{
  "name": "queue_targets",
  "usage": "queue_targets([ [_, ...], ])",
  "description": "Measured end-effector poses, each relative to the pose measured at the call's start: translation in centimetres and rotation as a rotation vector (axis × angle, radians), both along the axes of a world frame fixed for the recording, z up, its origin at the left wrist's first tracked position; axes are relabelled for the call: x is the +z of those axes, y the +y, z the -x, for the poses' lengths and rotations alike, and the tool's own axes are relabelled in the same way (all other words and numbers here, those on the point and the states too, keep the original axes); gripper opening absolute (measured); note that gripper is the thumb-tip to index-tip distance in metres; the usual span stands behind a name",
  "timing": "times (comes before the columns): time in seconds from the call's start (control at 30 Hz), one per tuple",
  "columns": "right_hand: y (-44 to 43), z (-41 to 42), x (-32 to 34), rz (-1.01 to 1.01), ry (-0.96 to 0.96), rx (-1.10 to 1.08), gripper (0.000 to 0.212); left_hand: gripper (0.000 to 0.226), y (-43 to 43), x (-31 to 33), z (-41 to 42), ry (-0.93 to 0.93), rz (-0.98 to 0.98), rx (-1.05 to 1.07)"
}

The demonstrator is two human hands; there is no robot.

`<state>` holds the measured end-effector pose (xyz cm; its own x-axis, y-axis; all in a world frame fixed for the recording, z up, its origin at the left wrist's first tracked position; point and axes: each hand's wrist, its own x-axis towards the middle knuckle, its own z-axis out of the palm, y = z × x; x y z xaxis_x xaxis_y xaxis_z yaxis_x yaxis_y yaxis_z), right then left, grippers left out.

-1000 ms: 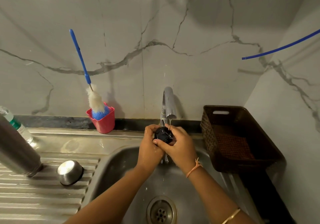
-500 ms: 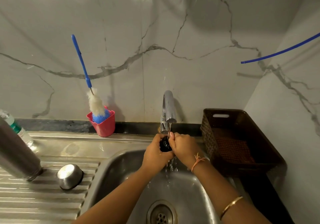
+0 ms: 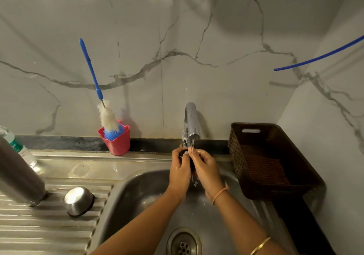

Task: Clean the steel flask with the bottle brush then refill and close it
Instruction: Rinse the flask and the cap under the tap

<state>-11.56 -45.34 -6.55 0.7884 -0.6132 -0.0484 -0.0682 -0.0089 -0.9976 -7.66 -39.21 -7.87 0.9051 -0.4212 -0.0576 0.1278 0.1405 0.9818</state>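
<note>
Under the running tap (image 3: pixel 191 122) both hands hold a small black stopper (image 3: pixel 183 154), mostly hidden between the fingers. My left hand (image 3: pixel 179 169) grips it from the left and my right hand (image 3: pixel 204 166) wraps it from the right, over the sink (image 3: pixel 137 193). The steel flask (image 3: pixel 18 176) stands mouth-down and tilted on the ribbed drainboard at the far left. Its steel cup cap (image 3: pixel 78 200) lies upside down beside it. The bottle brush (image 3: pixel 102 105), blue-handled with white bristles, stands in a pink cup (image 3: pixel 118 142) against the wall.
A brown plastic basket (image 3: pixel 271 160) sits right of the sink. A clear water bottle (image 3: pixel 17 148) stands behind the flask. A blue tube (image 3: pixel 319 56) juts from the right wall. The drain (image 3: pixel 184 243) is at the sink's bottom.
Both hands have closed tighter round the black stopper and turned it under the water stream; less of it shows now. The view has shifted slightly.
</note>
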Motion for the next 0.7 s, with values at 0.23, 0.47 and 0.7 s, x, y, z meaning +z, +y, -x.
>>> queue_targets([
  [0.23,0.4,0.2,0.1,-0.116,0.022,-0.030,0.031,0.019,0.0,-1.2,-0.2,-0.346,-0.264,0.081],
  [0.47,-0.9,0.2,-1.3,1.016,0.125,0.095,0.038,0.040,0.9,1.2,-0.8,0.598,0.286,-0.141],
  [0.7,-1.1,-1.2,-0.7,0.508,0.201,0.128,0.039,0.045,1.4,0.7,-0.7,0.674,0.373,-0.212],
])
